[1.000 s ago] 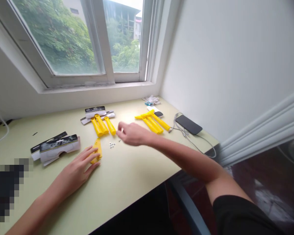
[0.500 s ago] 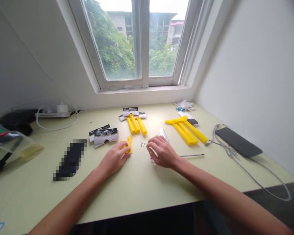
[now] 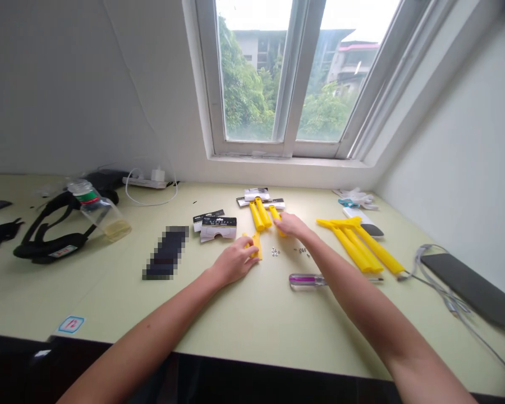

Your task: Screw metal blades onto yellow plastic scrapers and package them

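Note:
My left hand [image 3: 234, 260] rests on the table, its fingers closed on a short flat yellow plastic piece [image 3: 257, 246]. Farther back, my right hand [image 3: 293, 224] grips a yellow plastic handle [image 3: 275, 214], whose near end is partly covered by the fingers. Just left of that handle lie two similar yellow handles [image 3: 260, 214]. Small silvery nuts [image 3: 275, 252] form a cluster between my hands, and several small screws [image 3: 302, 251] lie to their right. A screwdriver with a clear and purple handle [image 3: 306, 280] lies partly under my right forearm.
Yellow tubular parts [image 3: 357, 247] lie at right, near a dark power bank-like slab [image 3: 471, 286] and grey cable. Black-and-white card packaging [image 3: 219, 229] sits left of centre. Farther left are a pixelated dark object [image 3: 166, 253], a plastic bottle [image 3: 105, 216] and a black strap [image 3: 46, 241].
My right hand has moved from beside the nuts to the yellow handle at the back and grasped it. My left hand keeps its yellow piece. The view has swung left.

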Tool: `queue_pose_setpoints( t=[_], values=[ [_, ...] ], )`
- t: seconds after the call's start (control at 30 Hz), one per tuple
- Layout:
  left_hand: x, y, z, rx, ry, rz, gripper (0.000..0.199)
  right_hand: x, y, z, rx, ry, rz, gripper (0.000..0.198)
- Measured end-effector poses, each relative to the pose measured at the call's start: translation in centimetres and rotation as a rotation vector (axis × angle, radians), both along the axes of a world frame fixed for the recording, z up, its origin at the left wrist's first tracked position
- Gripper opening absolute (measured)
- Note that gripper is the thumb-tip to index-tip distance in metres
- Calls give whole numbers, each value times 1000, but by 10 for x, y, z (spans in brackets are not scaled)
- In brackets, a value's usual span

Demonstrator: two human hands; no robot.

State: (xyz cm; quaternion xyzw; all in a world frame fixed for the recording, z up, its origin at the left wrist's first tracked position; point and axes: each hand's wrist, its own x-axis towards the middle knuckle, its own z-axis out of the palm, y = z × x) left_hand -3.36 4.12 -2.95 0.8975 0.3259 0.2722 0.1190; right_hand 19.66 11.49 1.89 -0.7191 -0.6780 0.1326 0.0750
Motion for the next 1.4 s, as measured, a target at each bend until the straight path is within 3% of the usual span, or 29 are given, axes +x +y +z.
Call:
queue_pose_setpoints(
  t=[0.1,0.27,0.37,0.43,0.5,0.67,0.77,0.87,0.97,1.13,1.3,1.4],
  values=[
    [2,3,0,-17,-20,-16,18,16,-18,3,17,-46,-73,39],
    [0,4,4,57,-14,-6,28,29,-58,15,199,-56,-154,49],
    [4,-2,15,154,-97,8,33,18,-88,16,307,16,-112,52],
    [13,-10,26,113,-234,19,36,1,-109,13,383,138,-26,52],
    [26,-21,37,-88,-434,10,40,-18,-127,7,448,279,74,54],
    [50,-37,47,-815,-979,-84,37,-40,-147,0,481,559,365,48],
    [45,-39,44,-1139,-1096,-200,38,-27,-139,3,456,928,190,35],
    [37,-39,43,-1271,-1080,-302,34,-7,-123,9,517,1258,-60,29],
    [35,-41,44,-1252,-1014,-290,28,6,-113,15,491,1331,-74,35],
    [37,-45,46,-1104,-869,-288,35,8,-119,21,285,1256,40,40],
    [34,-42,51,-857,-939,6,60,4,-123,21,143,1275,47,42],
    [33,-37,52,-679,-958,87,50,5,-121,19,12,1308,53,41]
  ],
)
